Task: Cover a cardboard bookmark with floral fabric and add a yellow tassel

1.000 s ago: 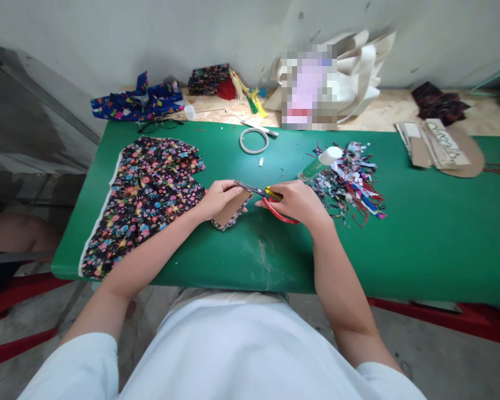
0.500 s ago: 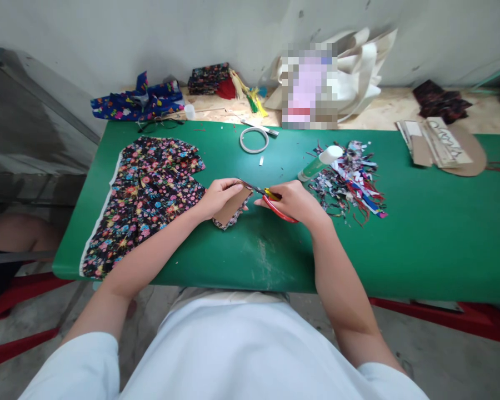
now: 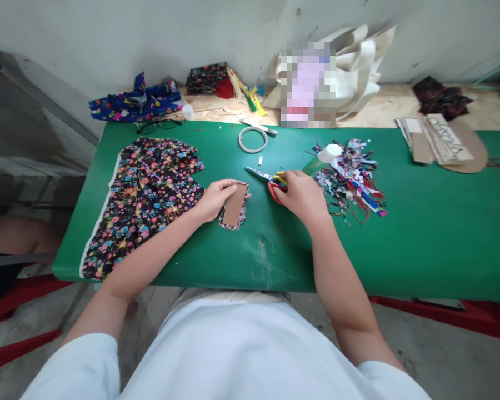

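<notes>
Between the fingers and thumb of my left hand is a small brown cardboard rectangle with floral fabric showing around its edges. My right hand is closed around the red and yellow handles of a pair of scissors. The blades point left, above the cardboard piece and apart from it. To the left, a large dark floral cloth lies spread beneath my left forearm. Right of the scissors, a glue stick with a white cap stands against a heap of fabric scraps.
A roll of tape and a box cutter lie at the green table's back. Behind are glasses, folded blue cloth, a cream tote bag and tassels. Cardboard pieces sit at right.
My right hand has drawn the scissors up and away from the fabric-edged cardboard. The cardboard has turned more upright in my left hand.
</notes>
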Motion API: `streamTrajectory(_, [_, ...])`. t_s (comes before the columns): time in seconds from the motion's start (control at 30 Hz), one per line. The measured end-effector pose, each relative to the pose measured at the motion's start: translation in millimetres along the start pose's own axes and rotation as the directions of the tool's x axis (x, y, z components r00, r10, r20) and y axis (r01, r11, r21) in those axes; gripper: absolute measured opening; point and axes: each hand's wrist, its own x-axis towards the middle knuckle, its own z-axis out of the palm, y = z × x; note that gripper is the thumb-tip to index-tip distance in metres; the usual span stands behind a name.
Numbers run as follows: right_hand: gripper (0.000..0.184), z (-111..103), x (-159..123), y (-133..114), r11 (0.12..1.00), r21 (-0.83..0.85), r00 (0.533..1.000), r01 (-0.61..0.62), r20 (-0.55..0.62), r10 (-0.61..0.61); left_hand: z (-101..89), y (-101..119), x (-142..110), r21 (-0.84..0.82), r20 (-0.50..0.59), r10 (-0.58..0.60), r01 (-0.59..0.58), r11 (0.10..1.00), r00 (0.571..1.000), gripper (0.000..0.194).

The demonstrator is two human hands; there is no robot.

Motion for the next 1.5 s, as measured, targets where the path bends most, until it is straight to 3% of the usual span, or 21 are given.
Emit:
streamTrajectory(0.17, [0.036,3,-1,-2,0.997,0.029,0.991,0.074,-0.116,-0.071,-0.6,1,-2,-0.025,0.005,-0.032,0.032,0.999,0.999,0.014])
streamTrajectory(0.3, [0.03,2,-2,-17,0.934,0.311,0.974,0.179,-0.191,-0.123,-2.2,-5,0,-0.024,0.021,0.025,-0.025,0.999,0.999,0.011])
streamTrajectory(0.47, [0.051,8,-8,-38,0.8,0.584,0.984,0.136,0.015,-0.178,1.7,-10,0,-0.056,-0.005,0.145,-0.146,0.988,0.989,0.011])
streamTrajectory(0.6, [0.06,16,-9,-44,0.692,0.721,0.957,0.033,0.176,-0.229,6.3,-9,-3,-0.114,0.01,0.169,-0.167,0.979,0.986,0.011])
streamTrajectory(0.67, [0.057,17,-8,-43,0.699,0.715,0.95,-0.01,0.225,-0.216,5.0,-9,-1,-0.078,0.018,0.137,-0.135,0.988,0.99,0.013])
streamTrajectory(0.77, [0.046,13,-7,-39,0.817,0.577,0.953,0.006,0.245,-0.18,-1.8,-12,5,0.133,-0.016,0.144,-0.141,0.981,0.989,0.022])
streamTrajectory(0.87, [0.046,9,-6,-36,0.897,0.434,0.962,0.083,0.199,-0.186,-9.4,-14,9,0.419,0.013,0.329,-0.304,0.856,0.944,0.03])
streamTrajectory(1.0, [0.037,7,-7,-35,0.907,0.396,0.962,0.142,0.162,-0.222,-14.7,-16,8,0.74,0.216,0.477,-0.461,0.489,0.852,0.034])
streamTrajectory(1.07, [0.028,6,-7,-35,0.919,0.368,0.971,0.144,0.127,-0.203,-15.4,-16,6,0.822,0.286,0.525,-0.487,0.295,0.801,0.035])
streamTrajectory(1.17, [0.024,2,-7,-32,0.94,0.333,0.997,0.078,-0.037,-0.07,-16.9,-14,3,0.88,0.327,0.516,-0.455,0.14,0.792,0.039])
streamTrajectory(1.23, [0.031,0,-7,-24,0.951,0.309,0.957,-0.029,-0.268,0.116,-19.6,-9,0,0.883,0.376,0.451,-0.461,0.09,0.809,0.047])
streamTrajectory(1.27, [0.037,0,-5,-18,0.951,0.295,0.894,-0.094,-0.395,0.211,-21.7,-6,-1,0.876,0.412,0.401,-0.477,0.075,0.819,0.053])
streamTrajectory(1.33, [0.05,5,-1,-2,0.937,0.268,0.724,-0.222,-0.598,0.343,-26.5,0,-4,0.848,0.49,0.287,-0.526,0.059,0.823,0.066])
streamTrajectory(1.37, [0.057,9,3,6,0.927,0.268,0.659,-0.264,-0.651,0.376,-28.8,3,-5,0.832,0.526,0.233,-0.551,0.058,0.818,0.073])
streamTrajectory(1.4, [0.062,14,7,15,0.917,0.276,0.623,-0.287,-0.673,0.398,-30.9,5,-6,0.82,0.551,0.185,-0.57,0.063,0.814,0.08])
streamTrajectory(1.43, [0.067,21,13,24,0.915,0.287,0.626,-0.284,-0.667,0.404,-32.4,7,-6,0.811,0.569,0.142,-0.581,0.07,0.81,0.087])
streamTrajectory(1.5, [0.076,36,25,41,0.904,0.341,0.675,-0.259,-0.605,0.422,-33.6,8,-7,0.809,0.578,0.079,-0.583,0.079,0.812,0.095])
